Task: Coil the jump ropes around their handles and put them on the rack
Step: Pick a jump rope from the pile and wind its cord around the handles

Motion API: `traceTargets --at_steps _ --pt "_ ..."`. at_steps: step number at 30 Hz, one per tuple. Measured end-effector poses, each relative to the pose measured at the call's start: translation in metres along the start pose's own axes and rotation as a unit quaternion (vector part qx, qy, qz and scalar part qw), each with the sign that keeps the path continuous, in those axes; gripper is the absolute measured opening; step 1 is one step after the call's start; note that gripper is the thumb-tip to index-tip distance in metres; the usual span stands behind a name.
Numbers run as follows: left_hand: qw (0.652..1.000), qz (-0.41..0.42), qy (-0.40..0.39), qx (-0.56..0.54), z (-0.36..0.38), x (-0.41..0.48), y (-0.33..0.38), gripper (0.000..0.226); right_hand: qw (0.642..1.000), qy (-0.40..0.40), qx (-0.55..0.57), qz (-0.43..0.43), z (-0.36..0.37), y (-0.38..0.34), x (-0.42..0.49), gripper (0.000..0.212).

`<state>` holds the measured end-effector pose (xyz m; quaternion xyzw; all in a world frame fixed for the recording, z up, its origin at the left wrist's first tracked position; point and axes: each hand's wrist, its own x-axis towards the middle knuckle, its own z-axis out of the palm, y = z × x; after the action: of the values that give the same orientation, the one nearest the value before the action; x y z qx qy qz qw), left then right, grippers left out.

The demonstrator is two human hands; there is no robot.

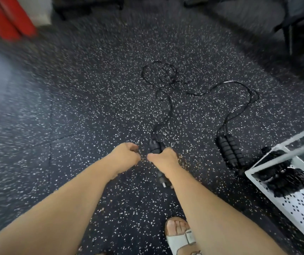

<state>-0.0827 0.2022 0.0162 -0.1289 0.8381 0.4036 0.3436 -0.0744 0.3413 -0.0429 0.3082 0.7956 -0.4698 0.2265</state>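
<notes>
Right hand [163, 159] clasped the handles [154, 146]; left hand [126, 154] curled, its hold unclear. Tight, even turns of cord [170, 111] would serve best.

Forearms [70, 196] bare; foot in white strapped sandal [180, 242], metal buckle [190, 237], toes exposed.

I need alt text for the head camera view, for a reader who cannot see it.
The right hand grips the black jump rope handles, whose rope trails in loose loops across the speckled floor; the left hand is curled beside it. A second rope's handles lie near a white rack holding coiled ropes.
</notes>
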Motion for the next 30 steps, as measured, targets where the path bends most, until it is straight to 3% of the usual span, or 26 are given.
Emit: traceTargets --at_steps 4,8,12,14,21,26,28,30 --pt "0.991 0.004 0.044 -0.124 -0.027 -0.051 0.015 0.028 0.998 -0.017 0.037 -0.041 0.005 -0.050 -0.063 0.077" --pt "0.963 0.014 0.072 -0.258 -0.048 -0.099 0.028 0.030 0.994 -0.007 -0.002 -0.109 0.008 -0.084 -0.121 0.074" --pt "0.946 0.054 0.137 -0.290 -0.071 -0.143 0.033 0.022 0.986 -0.026 -0.013 -0.164 0.005 -0.108 -0.177 0.079" --pt "0.940 0.071 0.136 -0.306 -0.080 -0.168 0.036 0.017 0.982 -0.030 0.007 -0.187 -0.002 -0.118 -0.204 0.085" --pt "0.937 0.142 0.137 -0.288 -0.101 -0.252 0.038 0.018 0.964 -0.038 0.059 -0.256 -0.014 -0.133 -0.281 0.073" --pt "0.911 0.100 0.065 -0.395 -0.110 -0.298 0.047 0.037 0.938 -0.096 0.161 -0.292 -0.008 -0.141 -0.323 0.072" --pt "0.915 0.099 0.039 -0.390 -0.120 -0.313 0.051 0.045 0.929 -0.113 0.181 -0.303 -0.006 -0.145 -0.335 0.067" --pt "0.922 0.119 0.010 -0.369 -0.130 -0.325 0.052 0.043 0.930 -0.095 0.141 -0.325 -0.009 -0.148 -0.343 0.075"
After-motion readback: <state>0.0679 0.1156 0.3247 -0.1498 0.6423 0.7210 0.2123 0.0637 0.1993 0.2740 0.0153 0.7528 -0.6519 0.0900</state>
